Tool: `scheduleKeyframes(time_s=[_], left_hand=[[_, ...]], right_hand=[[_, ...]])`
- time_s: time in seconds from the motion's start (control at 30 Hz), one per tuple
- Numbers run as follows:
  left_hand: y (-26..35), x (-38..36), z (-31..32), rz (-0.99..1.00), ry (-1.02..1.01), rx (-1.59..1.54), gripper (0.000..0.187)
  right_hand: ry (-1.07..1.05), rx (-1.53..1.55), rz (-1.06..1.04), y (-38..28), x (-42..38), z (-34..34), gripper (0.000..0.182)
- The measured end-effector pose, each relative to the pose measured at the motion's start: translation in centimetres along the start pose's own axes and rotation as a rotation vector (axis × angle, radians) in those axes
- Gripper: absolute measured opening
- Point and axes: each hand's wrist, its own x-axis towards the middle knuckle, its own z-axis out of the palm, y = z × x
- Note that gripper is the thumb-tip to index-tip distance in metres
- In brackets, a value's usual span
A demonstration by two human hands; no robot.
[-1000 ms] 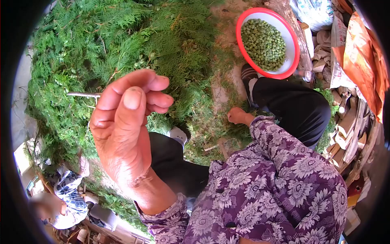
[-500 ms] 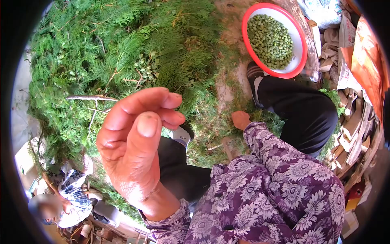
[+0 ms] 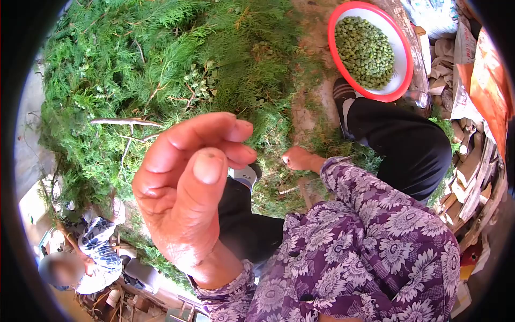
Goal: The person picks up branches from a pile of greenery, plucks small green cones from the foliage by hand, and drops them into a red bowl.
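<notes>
My left hand (image 3: 185, 196) is raised close to the camera, palm turned to the right. Its fingers are loosely curved, and a gap shows between them and the thumb with nothing visible in it. Lower down, my right hand (image 3: 298, 158) is close above the ground between my legs, fingers closed; whatever they may hold is too small to make out. Beneath and around it lie loose green sprigs (image 3: 276, 185). A large heap of feathery evergreen branches (image 3: 161, 64) spreads in front and to the left. A red-rimmed white basin (image 3: 399, 64) holds many small green cones (image 3: 365, 53).
A bare forked stick (image 3: 126, 122) lies on the heap. At right are split firewood (image 3: 477, 172), an orange-and-white sack (image 3: 485, 80) and a log (image 3: 416, 48) behind the basin. Another person (image 3: 96, 257) sits at lower left. My shoe (image 3: 343, 104) is beside the basin.
The view has shifted slightly, so the basin and heap appear a little to the right. My right hand has moved left relative to my knee and turned, its fingertips now showing. My left hand keeps its shape.
</notes>
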Motion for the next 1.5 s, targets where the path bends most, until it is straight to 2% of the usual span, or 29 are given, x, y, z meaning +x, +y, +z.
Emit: scheduleKeyframes(time_s=[0.1, 0.13, 0.17, 0.27, 0.37, 0.4, 0.5, 0.63, 0.7, 0.77, 0.87, 0.97, 1.07, 1.17, 1.23, 1.3, 1.37, 1.4, 1.43, 1.5], left_hand=[[0.2, -0.1, -0.3, -0.015, -0.021, 0.041, 0.040], [0.3, -0.2, -0.2, -0.034, -0.015, 0.055, 0.040], [0.4, -0.3, -0.2, -0.051, -0.010, 0.068, 0.041], [0.5, -0.4, -0.7, -0.059, -0.019, 0.071, 0.042], [0.6, -0.5, -0.6, -0.046, -0.025, 0.057, 0.042], [0.5, -0.5, -0.4, -0.018, 0.019, 0.014, 0.042], [0.6, -0.6, -0.4, 0.008, 0.065, -0.030, 0.043], [0.9, -0.6, -1.1, 0.006, 0.005, 0.037, 0.043], [1.1, -0.5, -0.6, 0.001, 0.058, -0.043, 0.040], [1.3, -0.5, -0.3, 0.000, 0.114, -0.117, 0.036], [1.5, -0.7, -0.7, 0.046, 0.158, -0.101, 0.038], [1.4, -0.6, -2.1, 0.084, 0.066, -0.039, 0.039], [1.6, -0.4, -3.0, 0.135, 0.078, -0.238, 0.029], [1.8, -0.4, -3.9, 0.111, 0.141, -0.336, 0.028], [2.2, -0.4, -4.1, 0.122, 0.138, -0.364, 0.027], [2.5, -0.3, -4.5, 0.145, 0.194, -0.390, 0.027], [3.0, 0.0, -5.0, 0.171, 0.174, -0.412, 0.025], [3.2, 0.2, -5.5, 0.198, 0.196, -0.456, 0.023], [3.4, 0.3, -6.1, 0.227, 0.219, -0.500, 0.022], [3.6, 0.1, -7.4, 0.246, 0.210, -0.487, 0.022]], right_hand=[[-0.051, -0.167, -0.036, -3.4, 0.6, 0.0, 0.006], [0.059, -0.184, -0.143, -2.0, 1.0, 2.1, 0.005], [0.054, -0.177, -0.150, -2.0, 1.1, 2.6, 0.005], [-0.015, -0.420, -0.196, -2.3, 1.3, 2.9, 0.008], [0.006, -0.377, -0.185, -3.3, 1.1, 3.0, 0.009], [-0.075, -0.488, -0.199, -3.7, 1.1, 2.6, 0.011], [-0.021, -0.331, -0.175, -3.0, 1.2, 3.1, 0.013], [0.013, -0.411, -0.161, -1.7, 1.4, 3.1, 0.014], [0.009, -0.420, -0.200, -1.7, 1.3, 2.7, 0.014], [-0.029, -0.341, -0.325, -2.1, 1.2, 2.7, 0.014], [-0.081, -0.330, -0.241, -2.7, 1.4, 3.3, 0.017], [-0.087, -0.319, -0.196, -2.9, 1.3, 3.5, 0.020], [-0.105, -0.317, -0.169, -3.4, 1.0, 2.8, 0.018], [-0.158, -0.488, -0.102, -3.3, 1.2, 2.7, 0.012], [-0.091, -0.258, -0.002, -3.0, 1.3, 2.0, 0.011], [-0.079, -0.239, 0.000, -3.0, 2.1, 0.1, 0.014], [-0.230, 0.379, 0.305, -3.2, 2.1, -2.3, 0.018], [-0.230, 0.450, 0.389, -3.7, 2.0, -3.5, 0.017], [-0.216, 0.440, 0.385, -4.1, 1.8, -4.8, 0.017], [-0.231, 0.619, 0.423, -5.4, 0.9, -7.6, 0.014]])
